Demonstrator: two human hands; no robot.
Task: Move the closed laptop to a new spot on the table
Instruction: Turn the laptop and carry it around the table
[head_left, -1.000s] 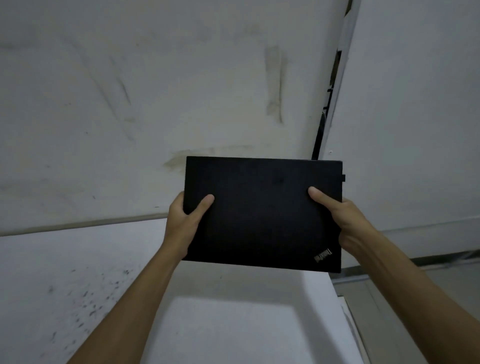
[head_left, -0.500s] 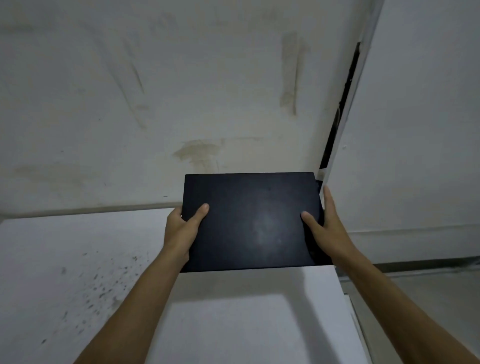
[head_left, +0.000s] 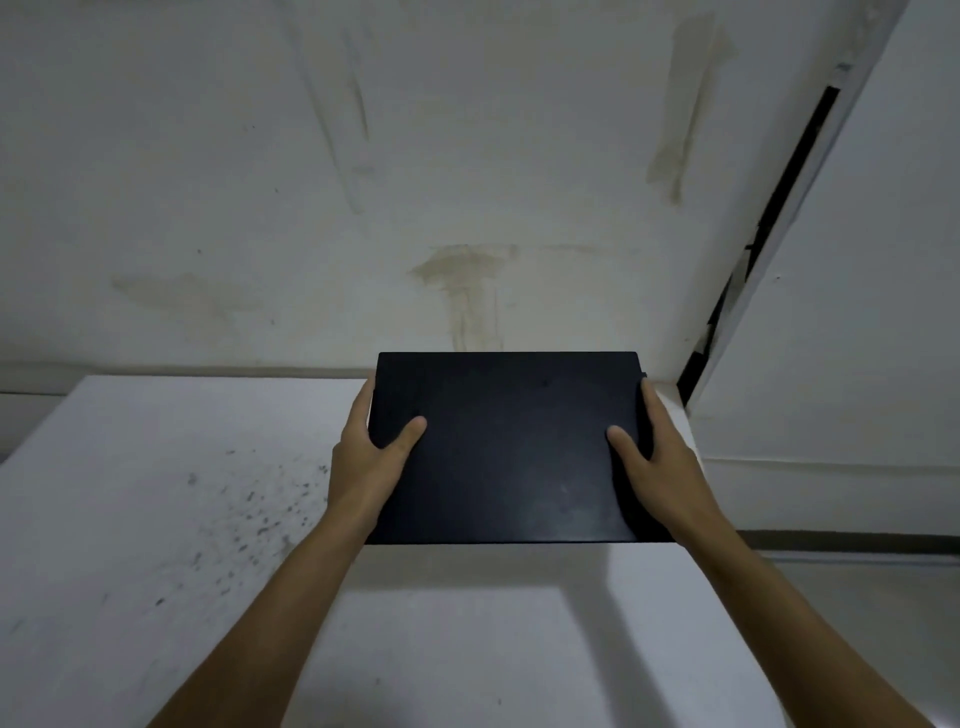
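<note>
A: Each hand's grip clamps a side edge of the laptop, left hand and right hand, thumbs on the lid.

B: It sits at the tabletop's far right corner. Could it fall?

A: Possibly, if released overhanging that right edge.

Bench left of my laptop is bare, free to pass. Wall blocks just behind; bench edge drops off just right.

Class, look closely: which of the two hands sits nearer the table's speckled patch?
The left hand, gripping the laptop edge beside the dark specks; the right hand is opposite.
</note>
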